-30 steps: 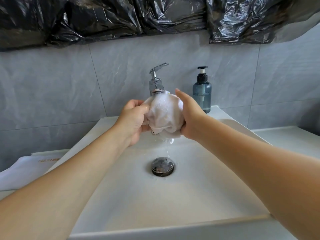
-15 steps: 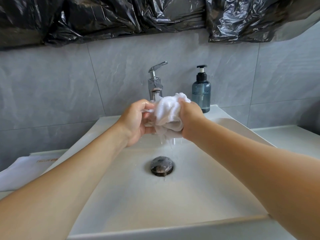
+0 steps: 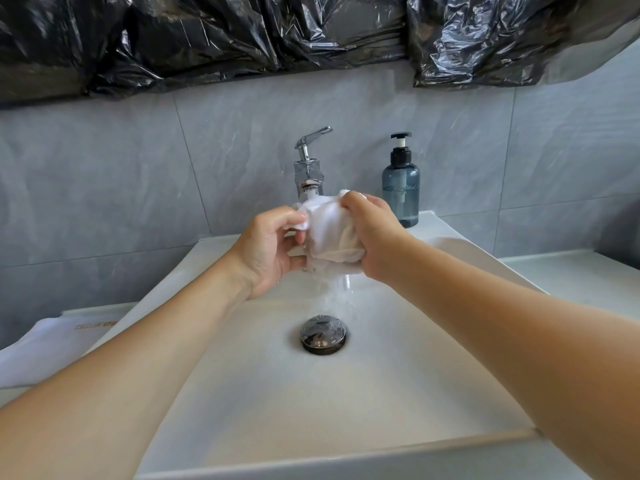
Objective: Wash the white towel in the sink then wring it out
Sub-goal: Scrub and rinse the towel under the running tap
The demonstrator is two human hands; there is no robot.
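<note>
My left hand (image 3: pixel 268 249) pinches edge of white towel (image 3: pixel 329 233); my right hand (image 3: pixel 372 240) grips bunched rest. Towel held under faucet (image 3: pixel 309 168), above sink (image 3: pixel 242 393); water streams toward drain (image 3: pixel 322 335). Soap bottle (image 3: pixel 400 183) behind.

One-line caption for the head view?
Both hands, left hand and right hand, squeeze a white towel under the faucet, water falling into the sink.

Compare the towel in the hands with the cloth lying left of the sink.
The white towel is bunched and dripping, gripped by the left hand and right hand above the sink; the folded cloth lies flat, untouched. Only the folded cloth shows gold lettering. Both are white.
</note>
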